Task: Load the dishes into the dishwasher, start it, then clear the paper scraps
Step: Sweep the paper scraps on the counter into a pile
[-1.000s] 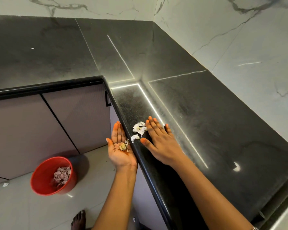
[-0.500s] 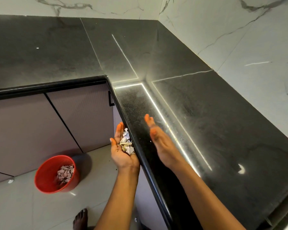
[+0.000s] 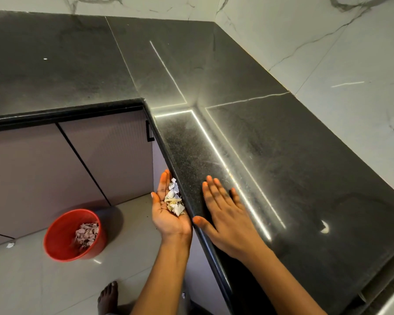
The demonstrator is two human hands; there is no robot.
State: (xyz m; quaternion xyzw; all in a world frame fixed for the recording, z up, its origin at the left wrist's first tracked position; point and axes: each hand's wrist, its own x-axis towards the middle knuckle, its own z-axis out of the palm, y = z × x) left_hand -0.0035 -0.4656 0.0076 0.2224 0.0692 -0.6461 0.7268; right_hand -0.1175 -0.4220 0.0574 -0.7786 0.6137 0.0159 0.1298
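The paper scraps [image 3: 174, 199] lie in a small heap in the palm of the left hand [image 3: 168, 214], which is held palm up with fingers straight, just below and against the front edge of the black countertop [image 3: 282, 167]. Just across that edge, the right hand [image 3: 225, 217] rests flat on the countertop, fingers spread, thumb at the edge, beside the scraps. Below the countertop, on the pale floor, a red bucket [image 3: 62, 237] holds more torn paper [image 3: 87, 234]

Red bucket [image 3: 62, 237], black speckled countertop [image 3: 282, 155], white grey-veined marble wall [image 3: 339, 53].
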